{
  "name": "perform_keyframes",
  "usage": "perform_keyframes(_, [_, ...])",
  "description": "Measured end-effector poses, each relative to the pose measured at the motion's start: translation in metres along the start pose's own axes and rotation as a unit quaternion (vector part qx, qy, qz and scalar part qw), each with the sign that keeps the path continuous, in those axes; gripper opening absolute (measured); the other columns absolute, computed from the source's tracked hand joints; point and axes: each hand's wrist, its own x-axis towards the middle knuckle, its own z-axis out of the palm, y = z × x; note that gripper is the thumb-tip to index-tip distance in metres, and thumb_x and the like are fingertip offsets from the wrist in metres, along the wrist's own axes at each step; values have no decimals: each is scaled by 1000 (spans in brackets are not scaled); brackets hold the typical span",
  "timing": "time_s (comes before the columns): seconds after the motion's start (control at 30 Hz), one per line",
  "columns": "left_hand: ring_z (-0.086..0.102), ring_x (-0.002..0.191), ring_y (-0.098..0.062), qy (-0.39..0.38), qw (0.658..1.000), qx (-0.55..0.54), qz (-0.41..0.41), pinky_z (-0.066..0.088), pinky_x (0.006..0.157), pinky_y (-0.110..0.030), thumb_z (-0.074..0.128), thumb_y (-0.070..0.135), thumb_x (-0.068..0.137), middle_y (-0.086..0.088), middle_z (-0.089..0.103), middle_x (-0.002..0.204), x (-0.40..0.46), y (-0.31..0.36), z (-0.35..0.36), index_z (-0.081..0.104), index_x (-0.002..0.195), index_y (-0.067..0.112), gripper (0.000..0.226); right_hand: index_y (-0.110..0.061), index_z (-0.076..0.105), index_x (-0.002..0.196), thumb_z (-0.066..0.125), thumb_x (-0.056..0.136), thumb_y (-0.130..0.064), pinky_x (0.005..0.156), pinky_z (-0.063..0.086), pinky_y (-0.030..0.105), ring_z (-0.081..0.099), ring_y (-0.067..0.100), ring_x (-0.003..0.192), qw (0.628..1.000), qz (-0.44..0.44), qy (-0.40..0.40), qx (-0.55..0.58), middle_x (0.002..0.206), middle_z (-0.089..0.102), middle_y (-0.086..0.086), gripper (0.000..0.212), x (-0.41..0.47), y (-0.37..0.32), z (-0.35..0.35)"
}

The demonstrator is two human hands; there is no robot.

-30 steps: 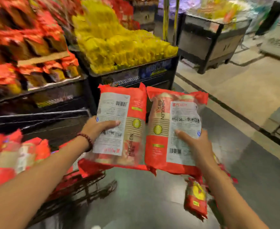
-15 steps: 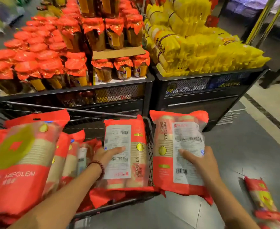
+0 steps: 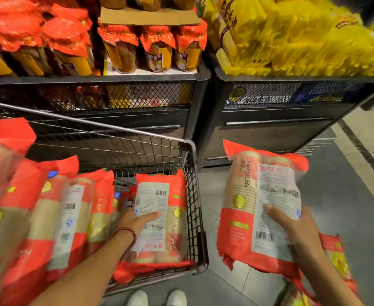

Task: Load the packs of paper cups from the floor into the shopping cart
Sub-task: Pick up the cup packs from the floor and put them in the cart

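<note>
The left hand (image 3: 137,219) gripped a pack of paper cups (image 3: 159,219) standing inside the shopping cart (image 3: 192,173) at its right wall, beside other packs (image 3: 55,217). The right hand (image 3: 296,226) gripped a second pack (image 3: 243,206), fingers curled round it, just outside the cart above the floor (image 3: 347,195).

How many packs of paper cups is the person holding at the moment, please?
2. The left hand grips one pack inside the shopping cart, at its right end; the right hand grips a second pack outside the cart, to its right.
</note>
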Motion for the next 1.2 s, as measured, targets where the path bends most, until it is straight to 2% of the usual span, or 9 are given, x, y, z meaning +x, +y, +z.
perform_keyframes(0.13, [62,92,-21,57,986,159,-1,50,84,-32,79,43,70,-3,67,104,-4,5,-7,57,87,26,32,-16,74,98,79,83,-9,67,63,38,79,27,75,1000,-6,-24,0,85,82,4,16,2,-19,9])
perform_keyframes(0.23, [57,113,-25,119,932,332,86,48,95,-37,68,59,69,-8,60,120,-19,34,-18,52,120,13,70,-14,75,104,77,85,-8,72,64,43,79,31,81,998,-15,-59,10,92,82,9,20,-4,-37,20])
perform_keyframes(0.3, [32,139,-26,149,881,420,158,28,114,-37,54,59,82,-11,35,150,-31,62,-27,27,146,10,85,-12,74,106,77,85,-9,60,64,31,79,28,81,996,-23,-83,20,93,82,8,21,-10,-45,30])
perform_keyframes(0.4, [3,148,-24,198,802,506,251,4,119,-43,38,64,87,-6,6,161,-51,102,-46,5,152,15,88,-13,69,113,90,71,-29,62,62,29,79,23,84,995,-17,-96,17,98,81,5,50,-14,-51,50])
perform_keyframes(0.63, [3,148,-28,241,735,532,343,2,117,-51,36,63,88,-10,9,161,-89,143,-80,10,152,17,83,-13,63,116,95,35,-63,85,62,53,78,27,90,991,67,-117,-1,103,79,6,100,-33,-35,130])
perform_keyframes(0.8, [11,147,-30,246,703,550,377,4,116,-53,13,69,77,-12,16,159,-104,151,-96,17,151,16,91,-18,56,101,94,55,-42,88,61,48,75,24,90,986,110,-123,-19,99,74,2,65,-67,-27,189])
perform_keyframes(0.9, [14,147,-30,248,699,546,389,5,116,-54,21,67,80,-12,19,159,-107,148,-103,21,150,16,86,-26,49,92,91,66,-43,91,59,45,72,23,92,983,125,-114,-78,101,72,-1,52,-74,-17,203])
perform_keyframes(1.03, [12,147,-30,233,700,551,389,4,115,-55,30,63,83,-11,17,159,-107,140,-107,20,151,17,83,-11,58,115,69,56,-80,94,56,44,67,28,107,958,82,-125,-247,115,70,8,91,-73,-13,204])
perform_keyframes(1.2, [1,148,-28,185,671,591,409,-2,116,-53,33,62,88,-9,5,161,-111,152,-96,6,152,19,82,-3,48,137,63,92,-52,104,43,42,48,32,132,909,-91,-33,-405,141,53,16,69,-71,-55,155])
